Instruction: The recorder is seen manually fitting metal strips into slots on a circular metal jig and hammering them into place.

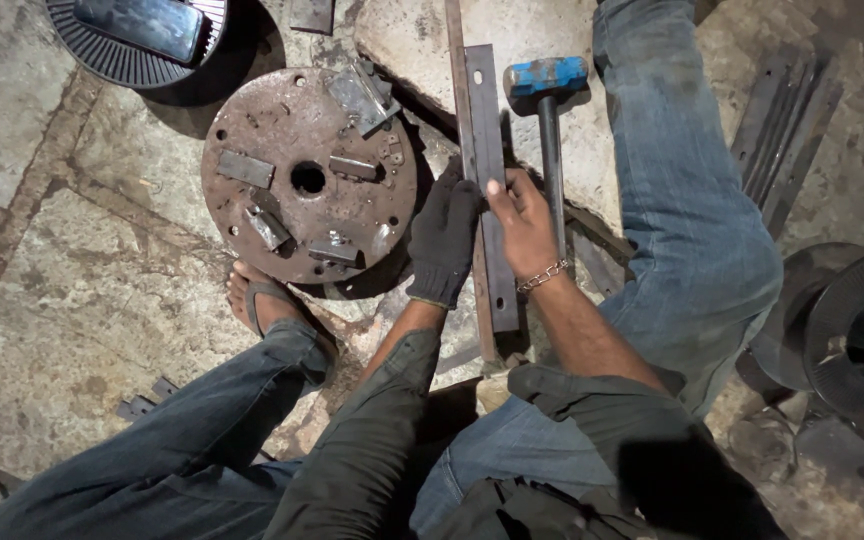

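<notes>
Hands [444,240] [524,228] (left gloved, right bare) are pinching steel bar [485,130]; bare fingers risking pinch if bar is slipping toward hammer [548,110].

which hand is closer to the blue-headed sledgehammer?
Right. The bare right hand lies on the flat steel bar, beside the blue-headed sledgehammer handle. The gloved left hand sits across the bar, farther off.
</notes>
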